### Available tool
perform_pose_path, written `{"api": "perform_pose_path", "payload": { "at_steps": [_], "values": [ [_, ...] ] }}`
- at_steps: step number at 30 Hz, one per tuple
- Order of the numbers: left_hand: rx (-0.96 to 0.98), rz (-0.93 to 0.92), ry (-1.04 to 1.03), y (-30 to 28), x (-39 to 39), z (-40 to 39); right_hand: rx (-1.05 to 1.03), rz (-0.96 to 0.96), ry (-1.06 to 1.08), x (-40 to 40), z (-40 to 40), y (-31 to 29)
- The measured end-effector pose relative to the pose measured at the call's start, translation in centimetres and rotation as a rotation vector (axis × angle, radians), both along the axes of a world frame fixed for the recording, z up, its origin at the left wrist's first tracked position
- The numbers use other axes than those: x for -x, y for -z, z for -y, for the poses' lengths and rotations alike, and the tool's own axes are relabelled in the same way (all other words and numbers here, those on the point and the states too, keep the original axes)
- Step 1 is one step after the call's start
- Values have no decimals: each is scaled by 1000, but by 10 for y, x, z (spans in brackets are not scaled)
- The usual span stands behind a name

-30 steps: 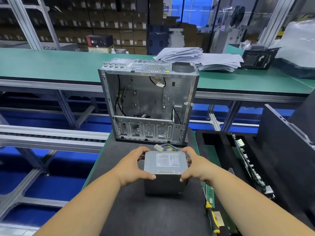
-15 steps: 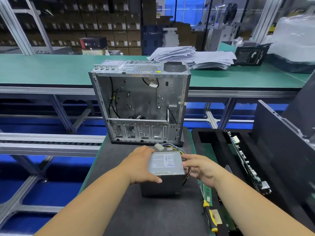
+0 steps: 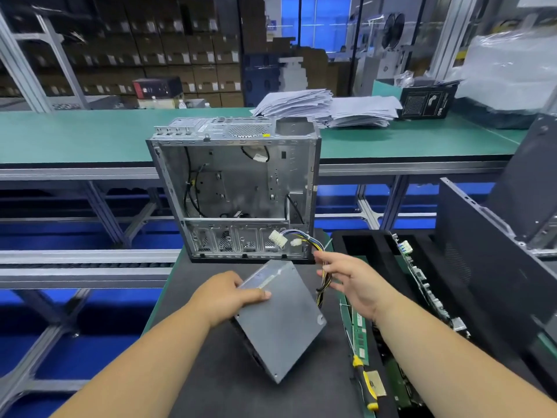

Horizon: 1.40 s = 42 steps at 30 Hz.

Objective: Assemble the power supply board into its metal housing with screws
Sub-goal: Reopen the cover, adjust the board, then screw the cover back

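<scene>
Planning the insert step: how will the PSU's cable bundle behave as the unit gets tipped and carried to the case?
Likely floppy: the cable bundle droops from the power supply unit in a loose arc. Its white connectors hang free near the computer case, so they may swing or snag. The right hand seems to be gathering it while the left hand tilts the unit.

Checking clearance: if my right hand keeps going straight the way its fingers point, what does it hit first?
Probably the cable bundle just past the right hand fingertips, then the metal case lower corner; depth is unclear.

A long green workbench (image 3: 90, 137) crossed the room; stacked cartons (image 3: 180, 64) lined dim shelving, blue-lit windows (image 3: 316, 22) glowed behind.
</scene>
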State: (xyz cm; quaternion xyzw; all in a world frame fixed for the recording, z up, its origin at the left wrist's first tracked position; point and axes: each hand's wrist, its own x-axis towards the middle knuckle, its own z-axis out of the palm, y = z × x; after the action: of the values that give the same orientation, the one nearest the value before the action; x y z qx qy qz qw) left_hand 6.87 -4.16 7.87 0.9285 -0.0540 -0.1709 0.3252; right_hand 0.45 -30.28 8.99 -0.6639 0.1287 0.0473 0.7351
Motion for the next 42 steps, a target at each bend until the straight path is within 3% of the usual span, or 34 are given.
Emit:
{"api": "perform_pose_path", "payload": {
  "at_steps": [7,10,14,20,27,34,38,42],
  "values": [
    [414,-385,-270,29,14,-24,53,51,-44,-14,-20,-11],
    [595,-533,-292,44,24,-31,41,16,-73,-19,-31,-6],
    [701,-612,-299,69,39,-38,112,-2,-117,-27,-46,1],
    [663,-615,-346,88,54,-35,275,-18,-176,-39,-64,12],
    [483,-625,-205,75,48,-42,396,7,-211,-38,-69,25],
    [530,-658,-250,91,53,-39,508,-80,-136,-16,-41,38],
    [536,-607,-293,93,54,-30,762,-202,2,-2,-4,54],
    [544,-550,-375,94,58,-19,1045,-413,-95,16,26,74]
  ]
}}
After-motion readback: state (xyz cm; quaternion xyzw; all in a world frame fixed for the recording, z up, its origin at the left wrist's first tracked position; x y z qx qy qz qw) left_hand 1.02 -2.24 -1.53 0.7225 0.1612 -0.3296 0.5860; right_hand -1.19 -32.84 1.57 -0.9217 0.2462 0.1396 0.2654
